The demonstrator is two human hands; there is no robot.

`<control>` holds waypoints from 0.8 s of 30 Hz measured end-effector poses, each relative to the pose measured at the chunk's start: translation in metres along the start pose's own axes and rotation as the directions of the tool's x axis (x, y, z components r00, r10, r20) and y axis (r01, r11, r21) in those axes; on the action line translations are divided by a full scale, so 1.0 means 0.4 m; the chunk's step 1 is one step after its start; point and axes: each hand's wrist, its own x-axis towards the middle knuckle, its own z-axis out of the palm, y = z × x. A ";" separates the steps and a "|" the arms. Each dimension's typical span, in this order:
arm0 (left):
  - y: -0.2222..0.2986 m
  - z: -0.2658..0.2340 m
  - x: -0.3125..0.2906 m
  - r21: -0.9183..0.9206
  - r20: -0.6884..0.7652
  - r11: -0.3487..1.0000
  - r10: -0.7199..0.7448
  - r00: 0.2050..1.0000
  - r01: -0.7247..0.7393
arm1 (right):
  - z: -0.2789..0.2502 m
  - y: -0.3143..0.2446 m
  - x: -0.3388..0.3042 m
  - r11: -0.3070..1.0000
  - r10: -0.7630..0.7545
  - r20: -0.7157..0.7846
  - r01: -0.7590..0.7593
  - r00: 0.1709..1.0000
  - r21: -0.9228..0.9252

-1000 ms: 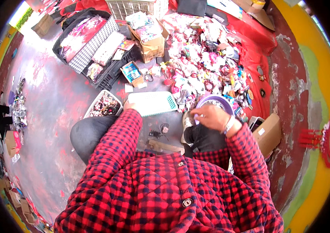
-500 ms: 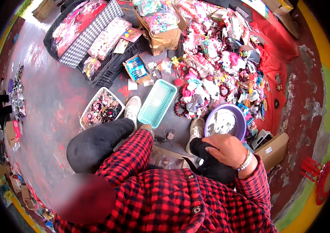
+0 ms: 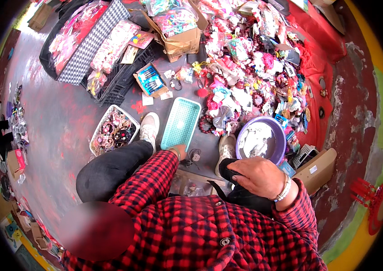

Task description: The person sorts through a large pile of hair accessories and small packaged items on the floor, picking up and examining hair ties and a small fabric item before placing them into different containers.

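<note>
A turquoise plastic basket [image 3: 181, 124] with a perforated base lies between my shoes. Against its near end is my left hand [image 3: 180, 151]; its fingers are mostly hidden, so I cannot see whether they grip the rim. My right hand [image 3: 259, 177], with a pale bracelet at the wrist, rests palm down over my right knee. Its fingers lie on the black trouser cloth and hold no object. Just beyond that hand is a purple basin [image 3: 283, 143] with whitish patches inside. Close to my left hand, a small dark coiled item [image 3: 194, 156] lies on the floor.
A white basket [image 3: 93, 143] of hair ties stands left of my left shoe. Hair accessories [image 3: 250, 77] spread in a big heap at the far right. Beyond my feet are a cardboard box [image 3: 183, 43] of bagged goods, a black crate [image 3: 119, 81] and a small box of blue packs [image 3: 152, 80].
The turquoise basket has shifted slightly nearer to me. My left hand shows more at its near end, a little further right. My right hand stays on the knee. The view has shifted slightly.
</note>
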 end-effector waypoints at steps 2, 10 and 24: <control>-0.003 -0.021 0.019 0.185 0.178 0.976 0.080 0.981 -0.113 | 0.004 0.006 -0.003 1.000 0.015 0.004 -0.015 1.000 0.000; 0.031 -0.561 -0.193 -0.060 -0.577 0.954 0.207 0.790 -0.294 | -0.072 0.148 0.252 0.898 0.154 0.406 0.044 0.901 -0.439; 0.108 -0.763 -0.681 0.176 -0.740 0.957 0.284 0.609 -0.233 | 0.435 0.576 0.917 0.880 0.298 0.076 -0.243 0.952 -0.407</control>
